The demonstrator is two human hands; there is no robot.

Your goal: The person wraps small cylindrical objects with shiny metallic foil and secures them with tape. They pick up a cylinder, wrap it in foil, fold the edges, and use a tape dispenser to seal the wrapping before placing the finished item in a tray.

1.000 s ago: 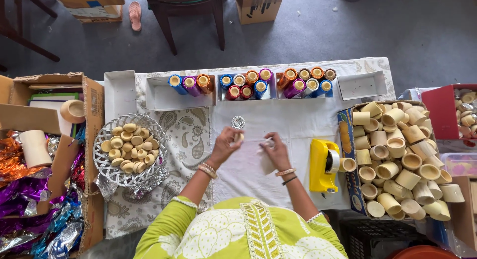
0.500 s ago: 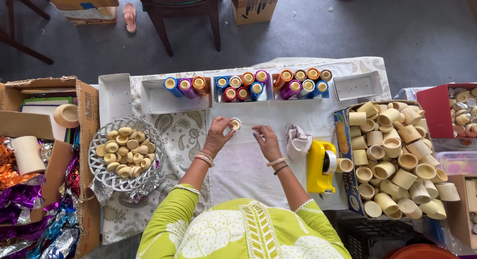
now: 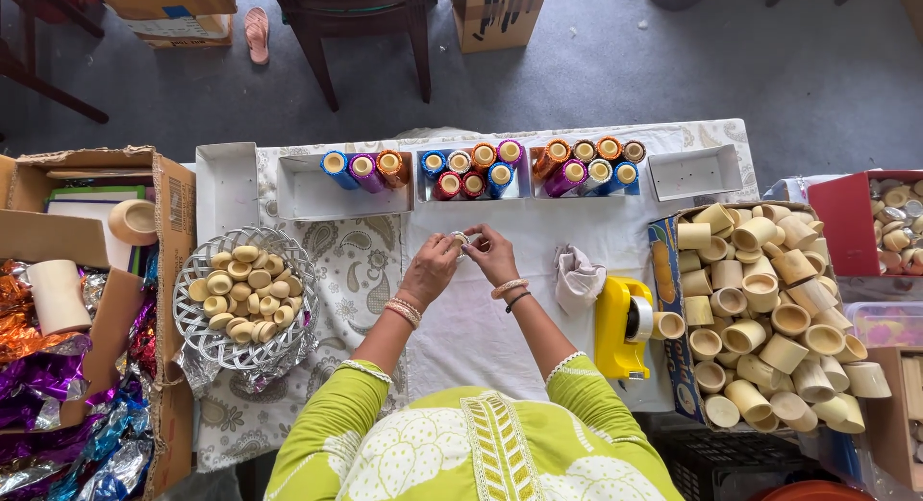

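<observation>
My left hand (image 3: 432,267) and my right hand (image 3: 492,254) meet over the middle of the white cloth-covered table (image 3: 481,338). Between their fingertips they hold a small round cup (image 3: 461,239), silvery at its rim; the fingers hide most of it. Both wrists wear bangles. A crumpled pale cloth (image 3: 578,277) lies just right of my right hand. Beyond the hands stand three white trays (image 3: 298,198) with upright foil-wrapped cups (image 3: 471,169) in blue, purple, orange and red.
A wire basket (image 3: 242,304) of small cream discs sits at left. A yellow tape dispenser (image 3: 622,326) and a box (image 3: 668,270) of plain cream cups stand at right. An empty white tray (image 3: 694,171) is at far right. Cardboard boxes with shiny foil (image 3: 58,386) are at far left.
My right hand has let go of the pale cloth, which now lies on the table, and moved left to join my left hand on the small cup.
</observation>
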